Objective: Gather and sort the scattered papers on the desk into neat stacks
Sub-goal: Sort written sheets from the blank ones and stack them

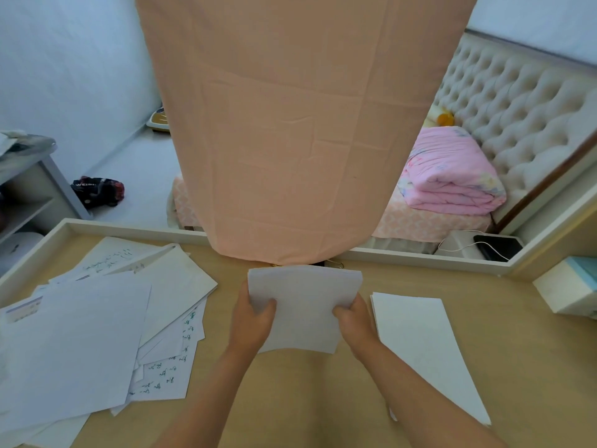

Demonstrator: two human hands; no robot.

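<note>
- Sheaf of papers [305,305], frame centre: gripped at either side by left hand [250,321] and right hand [353,318]; liable to fan out if loosened.
- Neat stack [420,344], lower right: beside the forearm, easily knocked askew.

A peach cloth [290,140] hangs just beyond my left hand [252,321]; I see a pink quilt [449,176] and black phone [499,247] well past my right hand [355,321], a dark bag [98,190] far left.
</note>
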